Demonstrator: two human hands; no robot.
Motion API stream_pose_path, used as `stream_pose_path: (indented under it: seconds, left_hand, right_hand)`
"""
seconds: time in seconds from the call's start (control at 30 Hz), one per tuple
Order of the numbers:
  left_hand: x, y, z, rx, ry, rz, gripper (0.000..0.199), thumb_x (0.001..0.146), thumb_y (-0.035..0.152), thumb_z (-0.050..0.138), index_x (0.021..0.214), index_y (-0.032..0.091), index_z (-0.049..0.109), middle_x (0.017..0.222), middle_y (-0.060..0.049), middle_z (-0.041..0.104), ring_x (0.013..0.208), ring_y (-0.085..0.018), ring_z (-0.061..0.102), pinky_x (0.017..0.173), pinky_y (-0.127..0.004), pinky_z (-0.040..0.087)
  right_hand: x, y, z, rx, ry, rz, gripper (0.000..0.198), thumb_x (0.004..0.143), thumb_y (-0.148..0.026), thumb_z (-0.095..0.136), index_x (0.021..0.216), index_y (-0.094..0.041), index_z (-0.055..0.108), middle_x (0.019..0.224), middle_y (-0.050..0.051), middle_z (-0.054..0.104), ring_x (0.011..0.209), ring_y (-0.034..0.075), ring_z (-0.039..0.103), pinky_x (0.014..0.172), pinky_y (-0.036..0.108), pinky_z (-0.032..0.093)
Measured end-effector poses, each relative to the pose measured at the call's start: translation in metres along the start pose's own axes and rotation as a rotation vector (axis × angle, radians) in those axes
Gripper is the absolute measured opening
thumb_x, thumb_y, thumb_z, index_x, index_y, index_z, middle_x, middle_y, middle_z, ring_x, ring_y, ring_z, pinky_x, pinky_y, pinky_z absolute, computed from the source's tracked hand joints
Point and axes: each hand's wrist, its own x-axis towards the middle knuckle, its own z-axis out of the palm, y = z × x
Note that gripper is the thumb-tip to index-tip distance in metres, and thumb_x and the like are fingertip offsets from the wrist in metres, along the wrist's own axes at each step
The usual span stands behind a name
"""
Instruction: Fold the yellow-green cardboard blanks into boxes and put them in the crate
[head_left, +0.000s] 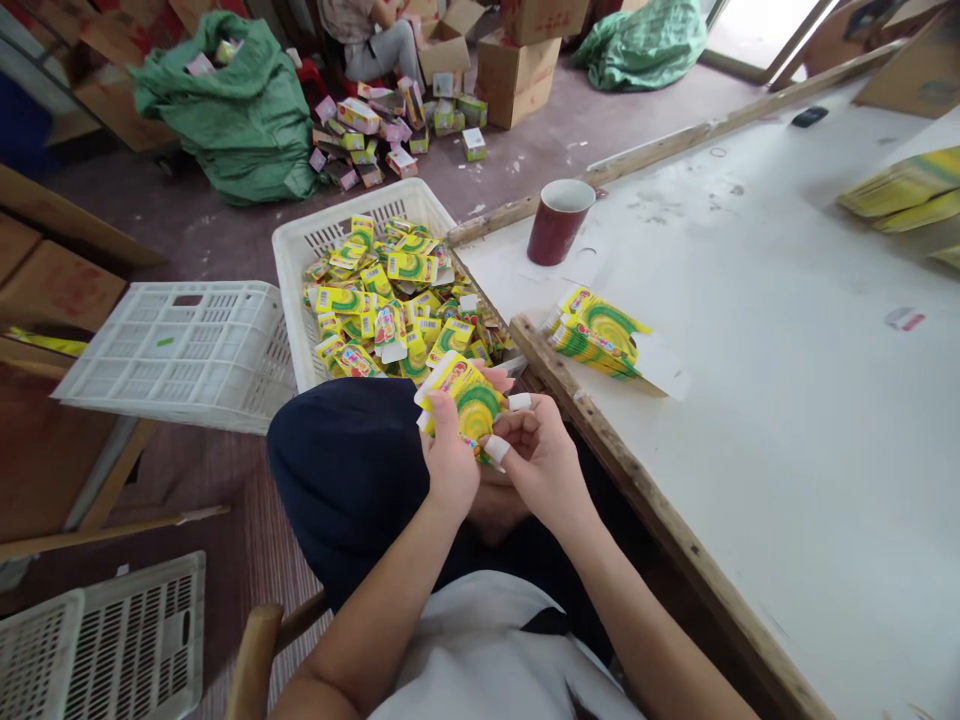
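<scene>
Above my lap, my left hand grips a few flat yellow-and-green printed cartons, thumb on top and fingers behind. My right hand, with white tape on its thumb and a finger, pinches the right edge of those cartons. White end flaps stick out at the cartons' left side. Just past my hands stands a white plastic crate heaped with small yellow-and-green boxes. To the right, a stack of flattened cartons lies on the white table near its wooden edge.
A dark red mug stands on the table. More flat cartons lie at its far right. Left are an overturned white crate and another crate. Beyond are a green sack, scattered boxes and a seated person.
</scene>
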Motion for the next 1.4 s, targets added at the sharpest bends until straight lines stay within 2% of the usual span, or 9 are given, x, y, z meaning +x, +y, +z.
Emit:
stream_pose_path:
  seconds: [0.13,0.23,0.47,0.67,0.8,0.93,1.03,1.27,1.4]
  left_hand:
    - [-0.002,-0.005,-0.005,0.158,-0.054,0.127,0.058,0.088,0.067,0.044,0.088,0.018,0.073,0.089,-0.009,0.074,0.091,-0.023,0.071,0.082,-0.033,0.059]
    - [-0.001,-0.01,-0.009,0.203,-0.087,0.178,0.057,0.089,0.066,0.042,0.09,0.018,0.073,0.092,-0.01,0.074,0.094,-0.025,0.07,0.085,-0.036,0.058]
    - [0.006,-0.017,-0.01,0.154,-0.014,0.124,0.055,0.085,0.069,0.047,0.092,0.02,0.072,0.091,-0.009,0.073,0.092,-0.025,0.071,0.082,-0.036,0.059]
    - [0.006,-0.006,-0.004,0.138,-0.071,0.091,0.054,0.086,0.068,0.048,0.092,0.02,0.072,0.093,-0.008,0.073,0.098,-0.025,0.07,0.092,-0.037,0.056]
    - [0.005,-0.007,-0.002,0.037,-0.061,0.072,0.046,0.087,0.062,0.053,0.097,0.022,0.072,0.094,-0.005,0.074,0.095,-0.022,0.071,0.091,-0.035,0.057]
    - [0.004,-0.013,-0.001,0.057,0.003,0.047,0.045,0.083,0.063,0.058,0.091,0.021,0.073,0.089,-0.005,0.074,0.095,-0.022,0.072,0.086,-0.032,0.059]
    - [0.004,-0.013,-0.002,0.077,0.036,0.062,0.045,0.081,0.063,0.061,0.09,0.021,0.074,0.089,-0.005,0.074,0.097,-0.022,0.071,0.089,-0.033,0.058]
    - [0.005,-0.008,-0.001,0.146,-0.076,0.089,0.047,0.087,0.062,0.052,0.087,0.02,0.073,0.091,-0.006,0.074,0.1,-0.023,0.07,0.098,-0.037,0.053]
    - [0.004,-0.008,-0.001,0.205,-0.048,0.098,0.049,0.085,0.064,0.053,0.084,0.019,0.073,0.098,-0.008,0.074,0.11,-0.026,0.066,0.106,-0.041,0.047]
  right_hand:
    - [0.0,0.003,-0.001,-0.135,0.029,0.004,0.032,0.069,-0.023,0.065,0.092,-0.025,0.043,0.069,-0.005,0.061,0.061,0.015,0.061,0.055,0.028,0.048]
    - [0.0,0.002,-0.004,-0.127,0.002,0.017,0.033,0.069,-0.024,0.065,0.092,-0.025,0.042,0.065,-0.007,0.057,0.057,0.014,0.058,0.051,0.027,0.045]
    - [-0.003,-0.004,-0.007,0.133,-0.129,0.003,0.046,0.072,-0.031,0.071,0.109,-0.028,0.042,0.092,0.0,0.06,0.078,0.016,0.061,0.069,0.033,0.052]
    - [-0.003,-0.001,-0.007,0.122,-0.186,0.006,0.061,0.072,-0.033,0.074,0.122,-0.029,0.041,0.1,0.003,0.058,0.079,0.017,0.058,0.067,0.034,0.052]
    - [-0.003,0.005,-0.006,0.021,-0.1,-0.077,0.048,0.076,-0.025,0.067,0.118,-0.028,0.044,0.091,0.0,0.06,0.072,0.015,0.059,0.065,0.032,0.051]
    - [-0.003,0.008,-0.005,-0.04,-0.013,-0.105,0.038,0.077,-0.018,0.061,0.111,-0.027,0.045,0.081,-0.002,0.059,0.072,0.016,0.062,0.064,0.03,0.053]
    - [-0.004,0.007,-0.005,-0.072,-0.01,-0.108,0.039,0.077,-0.017,0.061,0.11,-0.027,0.044,0.082,-0.002,0.06,0.074,0.016,0.063,0.064,0.03,0.053]
    - [-0.007,0.004,-0.002,-0.081,-0.022,-0.138,0.039,0.079,-0.016,0.058,0.113,-0.027,0.042,0.087,0.0,0.057,0.075,0.016,0.06,0.068,0.033,0.052]
    - [-0.008,0.004,-0.003,-0.094,-0.026,-0.144,0.038,0.079,-0.016,0.057,0.111,-0.027,0.042,0.088,0.0,0.057,0.074,0.016,0.06,0.068,0.034,0.052]
